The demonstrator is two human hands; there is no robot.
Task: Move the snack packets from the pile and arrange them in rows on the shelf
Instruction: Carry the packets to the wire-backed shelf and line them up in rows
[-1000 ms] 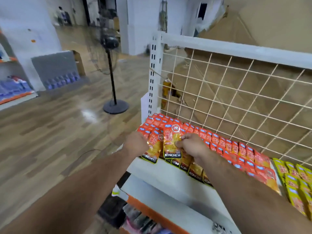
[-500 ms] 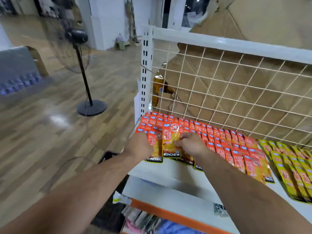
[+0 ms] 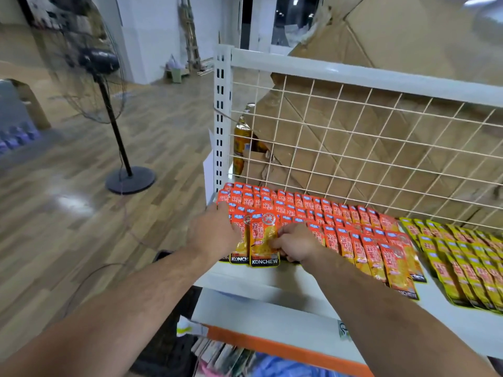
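Two hands work the left front corner of the shelf [image 3: 272, 284], where rows of red packets [image 3: 326, 213] already lie overlapped toward the back. The right hand [image 3: 296, 246] pinches the right edge of the front packet [image 3: 262, 240] with curled fingers. The left hand [image 3: 215, 235] lies flat, fingers fairly straight, on the packets at the row's left end.

To do this well, I judge the left hand should hold those neighbours down while the right slides the packet until its lower edge lines up with theirs. The right hand then lets go without dragging it.

Against half a second before, hands and packet sit at the same corner. The view has swung right, so the fan [image 3: 114, 131] stands further left and more yellow packets [image 3: 462, 254] show.
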